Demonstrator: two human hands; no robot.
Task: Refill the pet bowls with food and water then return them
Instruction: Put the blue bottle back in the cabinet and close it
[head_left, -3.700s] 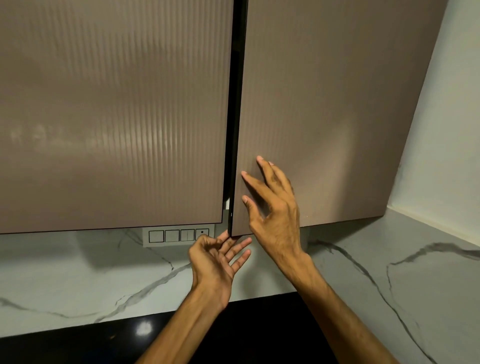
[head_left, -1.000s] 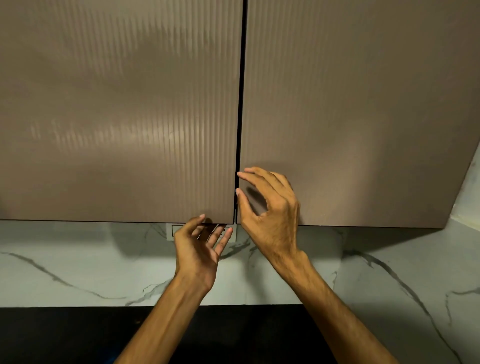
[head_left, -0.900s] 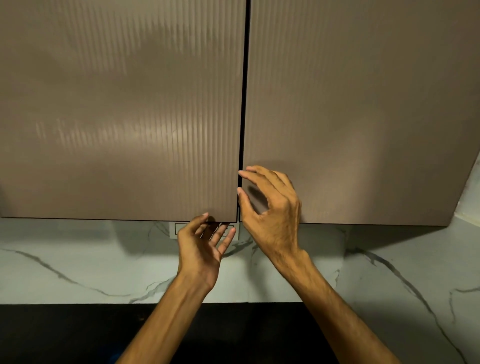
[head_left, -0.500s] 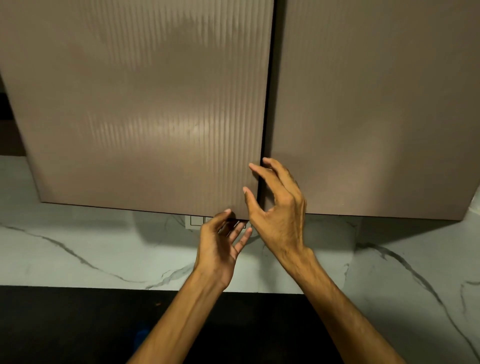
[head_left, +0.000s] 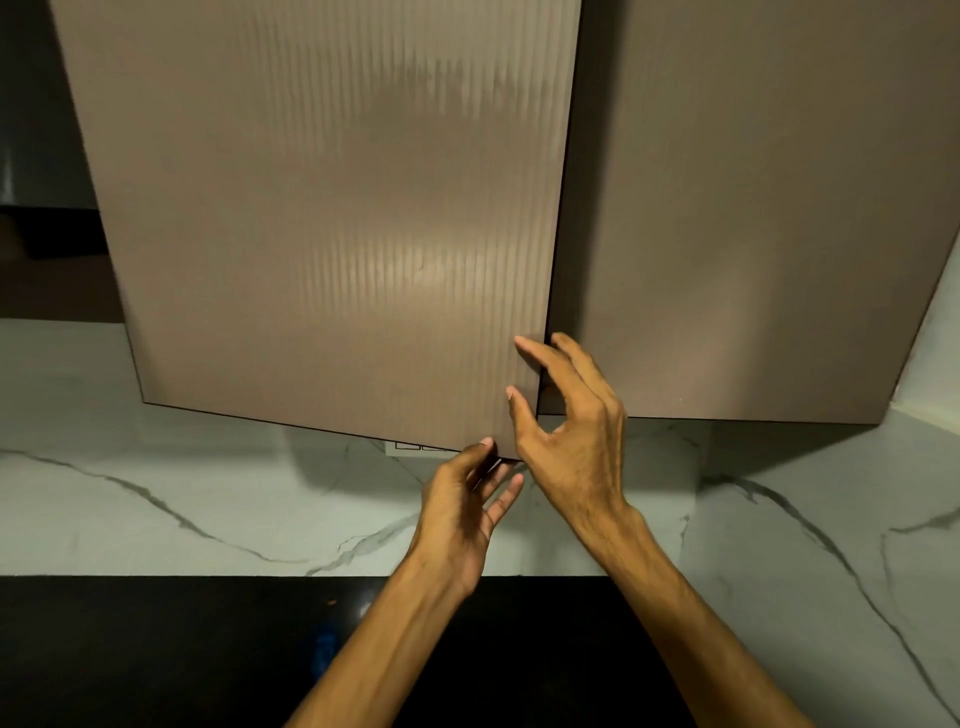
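brown ribbed laminate covers the left cupboard door (head_left: 332, 218), a flat, stiff panel that stands swung a little out from the cupboard, its lower right corner nearest the camera. the left hand (head_left: 462, 512) sits just under that corner, thumb on the front face and fingers tucked beneath the bottom edge, so it pinches the corner lightly. the right hand (head_left: 569, 431) is just right of the corner, fingers loosely spread and bent, thumb and first finger resting against the door's free side edge without closing round it. the right cupboard door (head_left: 753, 218) looks shut, set back behind the left door's edge. below the left door runs a white marbled wall (head_left: 156, 483), with a switch plate (head_left: 415, 446) peeking out just under the corner, and lower again a black counter (head_left: 156, 649). the pet bowls and the food are not in view; whether they lie behind the left door cannot be told. as a judgement, the door will feel light and rigid on its hinges, with no handle showing, so the bottom corner and free edge are the sensible places to hold. the smooth face gives little purchase, so hooking fingers behind the edge should serve better than pressing on the front.
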